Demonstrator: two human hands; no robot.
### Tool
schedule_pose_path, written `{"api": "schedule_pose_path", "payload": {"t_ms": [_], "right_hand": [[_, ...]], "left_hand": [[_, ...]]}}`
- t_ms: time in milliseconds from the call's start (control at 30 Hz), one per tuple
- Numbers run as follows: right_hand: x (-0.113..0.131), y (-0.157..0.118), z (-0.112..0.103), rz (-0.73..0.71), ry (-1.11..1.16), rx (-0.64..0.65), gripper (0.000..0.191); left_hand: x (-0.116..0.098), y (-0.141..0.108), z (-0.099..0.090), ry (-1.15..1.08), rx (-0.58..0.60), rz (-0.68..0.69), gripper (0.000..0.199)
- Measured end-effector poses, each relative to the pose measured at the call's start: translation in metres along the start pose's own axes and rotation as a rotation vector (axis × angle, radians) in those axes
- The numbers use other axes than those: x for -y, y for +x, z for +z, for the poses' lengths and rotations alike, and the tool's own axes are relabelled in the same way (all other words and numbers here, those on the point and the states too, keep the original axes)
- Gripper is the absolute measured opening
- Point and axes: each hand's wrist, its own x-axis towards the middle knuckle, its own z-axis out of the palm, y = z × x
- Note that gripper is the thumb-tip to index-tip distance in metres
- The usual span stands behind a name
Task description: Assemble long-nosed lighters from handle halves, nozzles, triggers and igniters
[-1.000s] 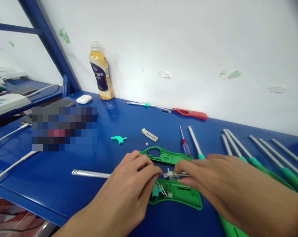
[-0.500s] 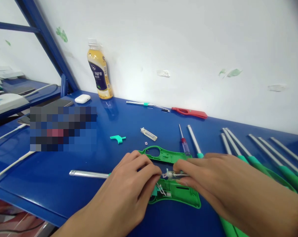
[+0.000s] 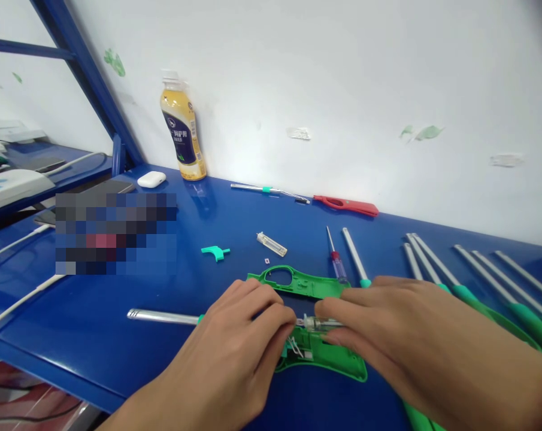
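Between thumb and fingers of my right hand (image 3: pixel 378 323) is a clear fuel tank (image 3: pixel 318 324), its valve end pointing left. My left hand (image 3: pixel 248 335) is closed at that valve end, its fingertips pressed together by a small pinkish piece (image 3: pixel 300 322); what they grip is mostly hidden. Beneath both hands lies an open green handle half (image 3: pixel 340 356) with white wires (image 3: pixel 294 346) inside. Just behind it rests the other green handle half (image 3: pixel 309 284). A silver tube (image 3: pixel 163 316) sticks out to the left from under my left hand.
Behind the hands lie a teal trigger (image 3: pixel 215 253), another clear tank (image 3: pixel 271 244), a screwdriver (image 3: pixel 338 266) and a red handle (image 3: pixel 347 206). Several green lighters with silver tubes (image 3: pixel 436 260) lie right. A yellow bottle (image 3: pixel 183 134) and white case (image 3: pixel 151 179) stand back left.
The clear tank now shows more of its body between my right fingers and sits slightly lower. My left fingertips have shifted a little over the handle half.
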Motion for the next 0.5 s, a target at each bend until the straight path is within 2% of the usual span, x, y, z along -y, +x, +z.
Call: {"api": "schedule_pose_path", "payload": {"t_ms": [100, 300, 500], "right_hand": [[0.002, 0.0, 0.002, 0.023, -0.007, -0.017, 0.015], [-0.001, 0.002, -0.005, -0.029, 0.071, 0.035, 0.004], [-0.005, 0.005, -0.013, -0.058, 0.175, 0.071, 0.029]], "left_hand": [[0.001, -0.002, 0.003, 0.02, -0.033, 0.027, 0.017], [0.002, 0.0, 0.002, 0.041, -0.031, 0.027, 0.017], [0.002, 0.0, 0.001, 0.058, -0.012, 0.019, 0.017]]}}
